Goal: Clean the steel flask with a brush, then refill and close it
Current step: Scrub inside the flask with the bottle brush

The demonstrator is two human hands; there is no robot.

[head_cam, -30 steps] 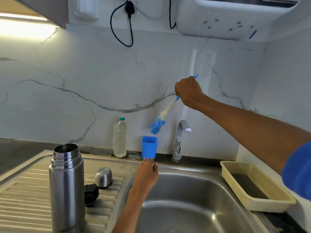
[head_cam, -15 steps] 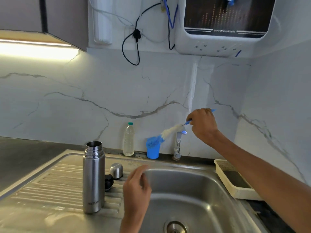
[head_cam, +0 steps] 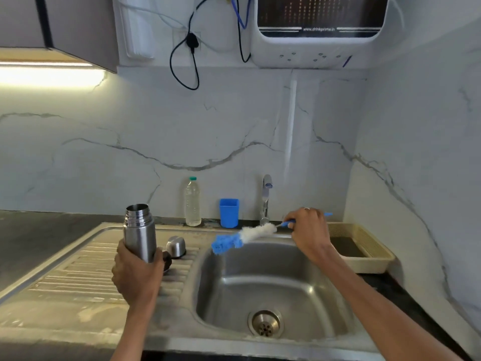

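Observation:
The steel flask (head_cam: 139,230) stands upright and uncapped over the ribbed drainboard (head_cam: 78,277). My left hand (head_cam: 136,274) grips its lower body. My right hand (head_cam: 308,230) holds the blue handle of a bottle brush (head_cam: 243,237), whose white and blue head points left over the sink basin (head_cam: 270,287). The brush head is right of the flask and apart from it. The flask's steel cup lid (head_cam: 176,246) rests on the drainboard behind my left hand, with a black stopper (head_cam: 167,259) partly hidden beside it.
At the back edge stand a blue holder cup (head_cam: 229,212), a clear plastic bottle (head_cam: 192,203) and the tap (head_cam: 266,198). A beige plastic basket (head_cam: 364,246) sits right of the sink. A water purifier (head_cam: 320,29) hangs on the wall above.
My left hand moved from the sink edge to the flask and took hold of it. My right hand brought the brush out of the blue holder and down over the basin.

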